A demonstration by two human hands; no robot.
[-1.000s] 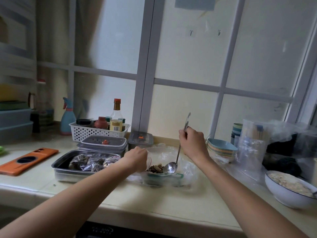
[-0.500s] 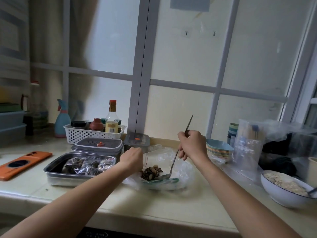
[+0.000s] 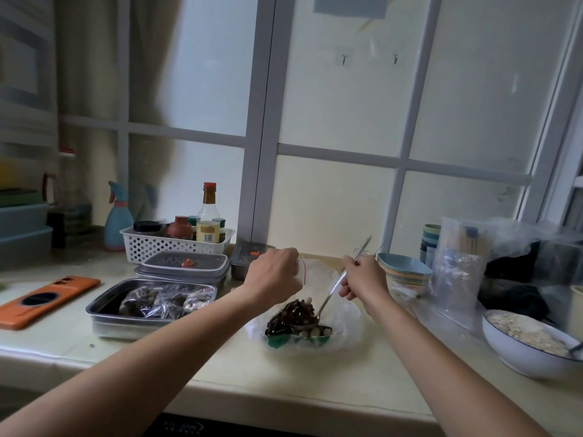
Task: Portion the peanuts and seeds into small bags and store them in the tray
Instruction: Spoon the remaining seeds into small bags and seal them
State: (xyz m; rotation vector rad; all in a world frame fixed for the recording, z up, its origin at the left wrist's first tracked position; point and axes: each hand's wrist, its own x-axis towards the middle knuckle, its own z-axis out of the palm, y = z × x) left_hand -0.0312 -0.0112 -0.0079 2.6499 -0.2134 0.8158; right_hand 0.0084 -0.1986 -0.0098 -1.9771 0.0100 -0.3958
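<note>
Metal tray (image 3: 104, 313), on the counter left of centre: holds several filled small bags (image 3: 164, 302) of dark seeds; the exact number cannot be told.

White bowl (image 3: 520, 354), far right: pale peanuts or seeds.

Clear plastic sheet (image 3: 347, 335), centre: loose pile of seeds (image 3: 295, 312).

Small bag (image 3: 302, 271), red-lined rim: pinched by the left hand (image 3: 274, 274) above the pile.

Spoon (image 3: 334, 288): handle gripped in the closed right hand (image 3: 362, 279), its bowl heaped with seeds.

Change: a second ago the spoon stood nearly upright and unloaded; it now leans low.

Count: one tray, one bowl, one spoon, two hands.
</note>
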